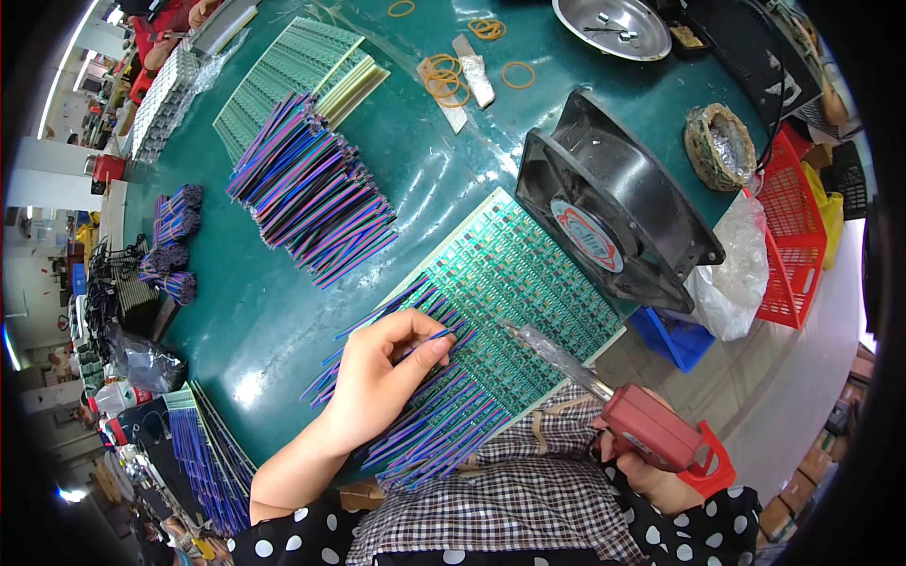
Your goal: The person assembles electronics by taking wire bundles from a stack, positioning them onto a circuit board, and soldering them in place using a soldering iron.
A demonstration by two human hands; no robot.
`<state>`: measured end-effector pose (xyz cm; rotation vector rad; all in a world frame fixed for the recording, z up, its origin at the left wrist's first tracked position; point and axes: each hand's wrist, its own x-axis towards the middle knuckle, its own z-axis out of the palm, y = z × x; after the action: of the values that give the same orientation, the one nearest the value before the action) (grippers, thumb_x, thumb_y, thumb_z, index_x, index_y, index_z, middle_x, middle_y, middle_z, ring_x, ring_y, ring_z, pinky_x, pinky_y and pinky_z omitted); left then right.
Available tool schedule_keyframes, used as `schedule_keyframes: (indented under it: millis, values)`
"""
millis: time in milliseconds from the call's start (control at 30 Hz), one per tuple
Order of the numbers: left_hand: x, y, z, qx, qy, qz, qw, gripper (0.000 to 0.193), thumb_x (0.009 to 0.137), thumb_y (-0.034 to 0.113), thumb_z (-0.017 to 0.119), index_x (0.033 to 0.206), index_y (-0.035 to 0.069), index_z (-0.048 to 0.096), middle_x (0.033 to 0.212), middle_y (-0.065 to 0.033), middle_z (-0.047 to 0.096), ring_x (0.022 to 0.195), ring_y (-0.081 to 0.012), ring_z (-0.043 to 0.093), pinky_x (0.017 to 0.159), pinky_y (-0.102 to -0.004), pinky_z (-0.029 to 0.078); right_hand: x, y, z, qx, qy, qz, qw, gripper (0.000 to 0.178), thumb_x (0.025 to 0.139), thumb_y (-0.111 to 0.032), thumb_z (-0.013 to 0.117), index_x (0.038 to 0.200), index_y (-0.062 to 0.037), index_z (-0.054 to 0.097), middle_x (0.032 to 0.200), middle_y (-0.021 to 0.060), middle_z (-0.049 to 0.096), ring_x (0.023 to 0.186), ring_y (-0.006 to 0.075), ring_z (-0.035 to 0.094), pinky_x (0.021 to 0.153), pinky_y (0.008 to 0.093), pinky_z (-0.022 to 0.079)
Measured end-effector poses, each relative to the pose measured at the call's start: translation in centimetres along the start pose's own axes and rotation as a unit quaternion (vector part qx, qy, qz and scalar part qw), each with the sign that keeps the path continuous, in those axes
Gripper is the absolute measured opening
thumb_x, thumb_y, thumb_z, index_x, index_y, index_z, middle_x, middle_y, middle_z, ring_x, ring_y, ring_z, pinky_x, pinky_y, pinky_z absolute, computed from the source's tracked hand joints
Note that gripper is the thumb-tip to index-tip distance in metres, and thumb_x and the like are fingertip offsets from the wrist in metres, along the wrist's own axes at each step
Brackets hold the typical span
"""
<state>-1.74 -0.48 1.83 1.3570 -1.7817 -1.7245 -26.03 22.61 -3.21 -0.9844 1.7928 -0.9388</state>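
Observation:
A green circuit board panel (pixel 543 274) lies slanted in front of me at the table's edge. Short blue, black and pink wires (pixel 444 429) stick out from its left part in rows. My left hand (pixel 377 373) rests over these wires, thumb and index finger pinched on a blue wire at the board. In my right hand (pixel 656 486) is a red soldering gun (pixel 649 426), its fingers wrapped round the handle. The gun's shaft points up and left, with the tip over the board close to my left fingertips. Whether the tip touches the board I cannot tell.
A wire pile (pixel 316 193) partly covers a stack of boards (pixel 293 80). A black fan (pixel 613 193) stands right of the panel. Farther back are rubber bands (pixel 444 75) and a metal dish (pixel 613 28). A red crate (pixel 793 226) stands right; a person works at far left.

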Motion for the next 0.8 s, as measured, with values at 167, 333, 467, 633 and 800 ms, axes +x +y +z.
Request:
schedule_keyframes:
  millis: [167,333,467,633,800]
  values:
    - [0.5,0.5,-0.2,-0.077,-0.024,-0.044,0.996,0.008,0.097,0.008,0.054,0.097,0.0,0.057,0.082,-0.0066,0.068,0.062,-0.0052,0.048,0.062,-0.0214,0.042,-0.7,0.7,0.5,0.02,0.032,-0.005,0.999,0.044,0.069,-0.018,0.074,0.11,-0.0036,0.064,0.096,0.0103,0.069,0.078,0.0255,0.07,0.072,0.033,0.058]
    - [0.5,-0.4,-0.1,-0.143,-0.007,-0.012,0.99,0.009,0.099,0.009,0.049,0.104,0.001,0.048,0.085,-0.0086,0.069,0.063,-0.0044,0.044,0.059,-0.0189,0.038,-0.8,0.8,0.3,-0.014,0.006,0.008,1.0,0.045,0.068,-0.017,0.073,0.11,-0.0034,0.064,0.095,0.0102,0.069,0.077,0.0255,0.07,0.069,0.0328,0.057]
    - [0.5,-0.2,-0.2,-0.156,-0.02,-0.024,0.987,0.007,0.099,0.008,0.049,0.101,0.001,0.049,0.087,-0.0086,0.068,0.066,-0.0043,0.045,0.058,-0.0192,0.038,-0.8,0.4,0.3,0.015,0.018,0.001,1.0,0.045,0.068,-0.017,0.073,0.11,-0.0036,0.064,0.095,0.0101,0.069,0.077,0.0254,0.069,0.068,0.0323,0.057]
    - [-0.4,1.9,1.0,0.202,0.054,0.204,0.956,0.007,0.08,0.004,0.069,0.085,0.002,0.065,0.084,-0.0091,0.061,0.073,-0.021,0.059,0.067,-0.0297,0.05,-0.8,0.6,0.1,-0.001,0.016,-0.016,1.0,0.052,0.065,-0.017,0.076,0.113,-0.0016,0.063,0.098,0.011,0.068,0.078,0.0252,0.07,0.069,0.033,0.057]
    - [-0.9,0.4,3.0,0.471,0.062,0.389,0.79,0.03,0.069,0.002,0.063,0.097,-0.007,0.065,0.089,-0.0115,0.06,0.075,-0.021,0.06,0.062,-0.0272,0.051,-0.8,0.4,-0.4,-0.007,0.0,0.003,1.0,0.056,0.064,-0.018,0.076,0.115,0.0006,0.061,0.099,0.0125,0.068,0.078,0.0254,0.07,0.069,0.0328,0.056]
